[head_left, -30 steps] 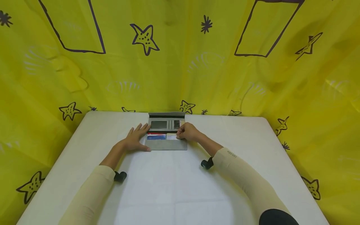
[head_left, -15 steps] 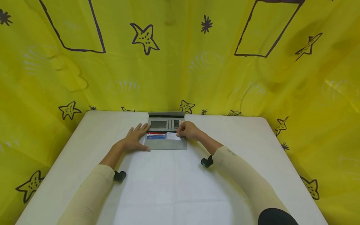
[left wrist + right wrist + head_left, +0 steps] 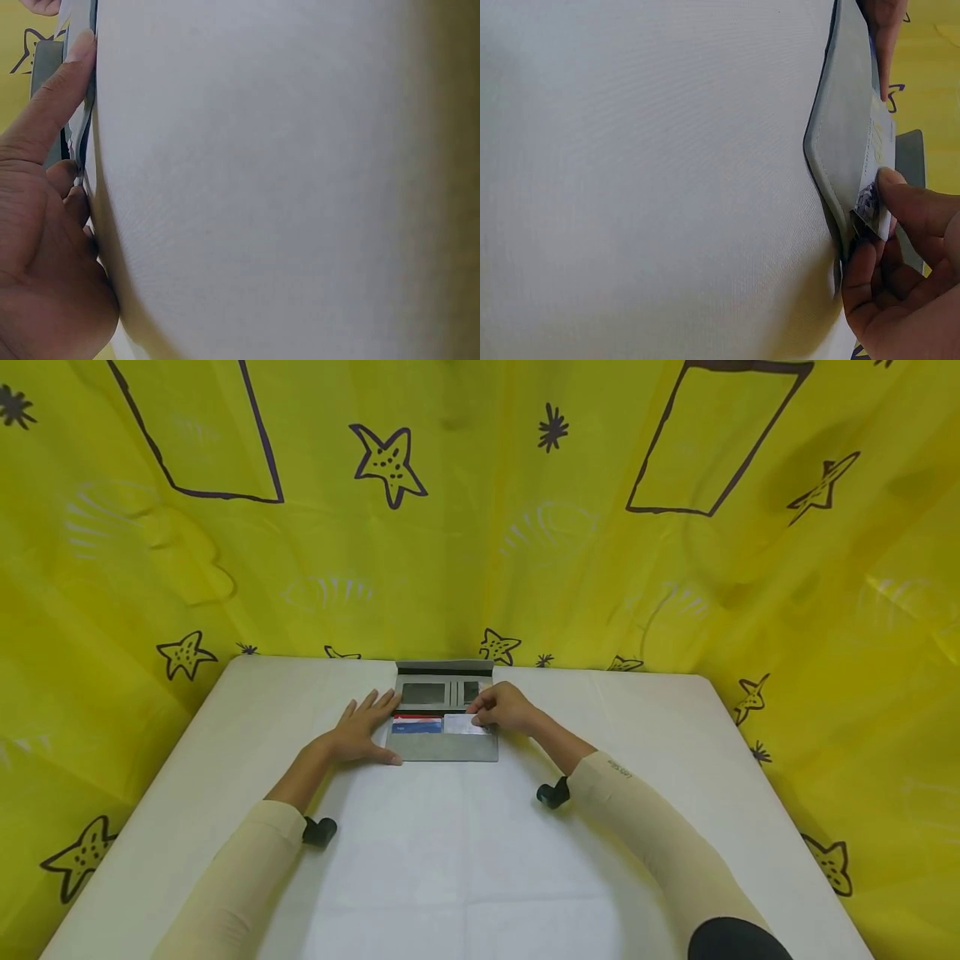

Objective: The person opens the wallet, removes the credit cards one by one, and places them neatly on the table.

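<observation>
Wallet point(image 3: 442, 727) on white table point(image 3: 480, 860) (yellow backdrop point(image 3: 480, 527))

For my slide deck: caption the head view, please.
Right hand pinches a card in an open grey wallet.

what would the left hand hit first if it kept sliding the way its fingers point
Probably the upper flap of the open wallet: the left hand lies flat at its left edge, fingertips aimed there. Depth is unclear.

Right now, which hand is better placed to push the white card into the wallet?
Right. The right hand already pinches the white card at its slot in the wallet; the left hand lies flat on the wallet's left edge, steadying it.
</observation>
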The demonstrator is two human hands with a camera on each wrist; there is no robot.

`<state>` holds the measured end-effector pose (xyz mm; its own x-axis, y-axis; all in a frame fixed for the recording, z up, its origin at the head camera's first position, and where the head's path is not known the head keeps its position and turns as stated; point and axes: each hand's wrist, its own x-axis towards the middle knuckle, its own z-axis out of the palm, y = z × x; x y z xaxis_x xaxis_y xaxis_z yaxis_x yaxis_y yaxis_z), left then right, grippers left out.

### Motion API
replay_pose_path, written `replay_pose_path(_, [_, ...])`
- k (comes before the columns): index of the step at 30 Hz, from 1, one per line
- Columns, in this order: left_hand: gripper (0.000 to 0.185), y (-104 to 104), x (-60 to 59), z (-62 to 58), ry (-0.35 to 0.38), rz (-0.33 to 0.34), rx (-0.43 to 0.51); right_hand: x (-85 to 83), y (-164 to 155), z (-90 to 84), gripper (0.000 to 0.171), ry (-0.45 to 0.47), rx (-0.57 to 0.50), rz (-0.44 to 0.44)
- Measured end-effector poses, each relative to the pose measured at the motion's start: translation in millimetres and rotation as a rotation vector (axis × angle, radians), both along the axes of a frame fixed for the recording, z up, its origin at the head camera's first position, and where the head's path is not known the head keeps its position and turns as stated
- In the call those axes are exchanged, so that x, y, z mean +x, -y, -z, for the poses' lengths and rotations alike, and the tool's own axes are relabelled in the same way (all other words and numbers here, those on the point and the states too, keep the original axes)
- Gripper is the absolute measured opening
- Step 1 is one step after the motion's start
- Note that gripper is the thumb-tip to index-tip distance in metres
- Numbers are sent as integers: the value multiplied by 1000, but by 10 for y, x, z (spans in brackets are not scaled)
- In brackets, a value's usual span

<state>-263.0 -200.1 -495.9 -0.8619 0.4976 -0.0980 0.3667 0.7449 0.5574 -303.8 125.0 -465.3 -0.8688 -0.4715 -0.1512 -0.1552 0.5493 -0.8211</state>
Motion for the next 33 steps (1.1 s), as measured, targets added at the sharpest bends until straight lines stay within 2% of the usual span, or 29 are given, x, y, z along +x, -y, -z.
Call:
replay_pose_path(6, [118,6,11,-10,-6,3,1,-15,13,24,11,-59,-28,12])
replay_pose_path(15, [117,-19,29,1,6,-9,-3,-54,13,67,12,-113,-9,57])
replay_pose_path(18, [117,-25,38,-4,4,-8,-7,-76,5,90,16,-136,25,18])
replay_pose_path(24, [117,-19,27,-1,7,-12,-24,-98,-4,138,41,-198,79,-100])
replay_pose_path(27, [117,-26,23,-5,13,-12,-31,-94,-7,153,49,-223,78,-131])
replay_pose_path(33, [117,-26,22,-4,7,-11,-24,-83,-21,171,52,-291,71,-161])
